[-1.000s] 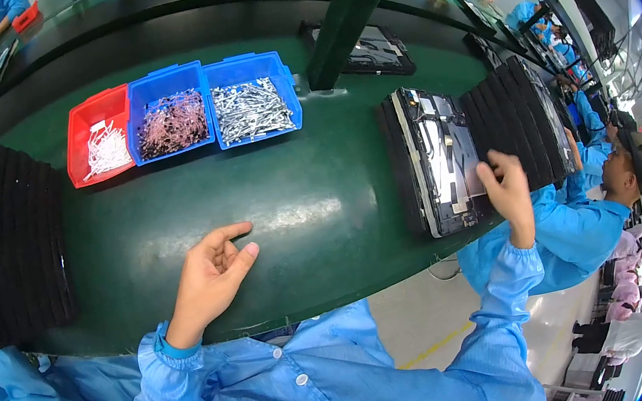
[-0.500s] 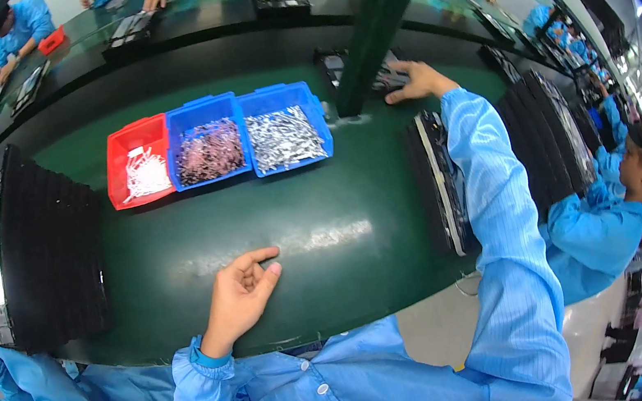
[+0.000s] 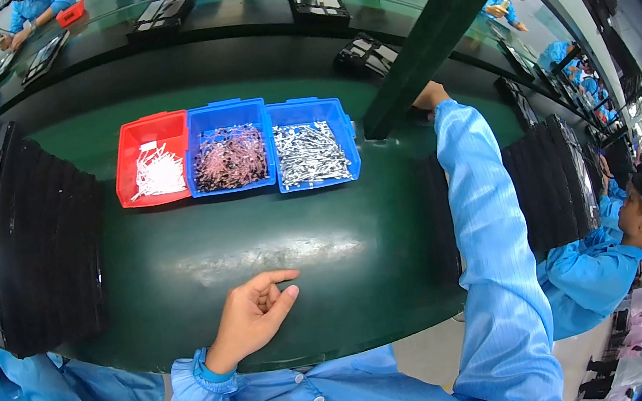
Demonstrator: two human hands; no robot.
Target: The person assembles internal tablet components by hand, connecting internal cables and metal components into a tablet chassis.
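Note:
My left hand (image 3: pixel 256 318) hovers over the near edge of the green table (image 3: pixel 189 320), empty, index finger and thumb apart and the other fingers curled. My right arm stretches far forward, and my right hand (image 3: pixel 430 94) is mostly hidden behind a green post (image 3: pixel 440 25); its fingers cannot be seen. Left of that post lies a flat black-framed device (image 3: pixel 366 55), partly covered by it. Between my hands, farther back, stand a red bin (image 3: pixel 130 136) of white slender pieces, a blue bin (image 3: pixel 224 109) of pinkish-black pieces and another blue bin (image 3: pixel 306 108) of silver-white pieces.
A tall stack of black flat units (image 3: pixel 61 239) stands at the left. More black units (image 3: pixel 440 220) stand beside my right forearm, with another stack (image 3: pixel 552 191) beyond it. A co-worker (image 3: pixel 603 258) sits at the right. Other people work across a raised far bench (image 3: pixel 245 25).
My right hand has gone from plain sight beside the post to mostly behind it. The whole view has shifted a little. My left hand keeps the same half-curled pose.

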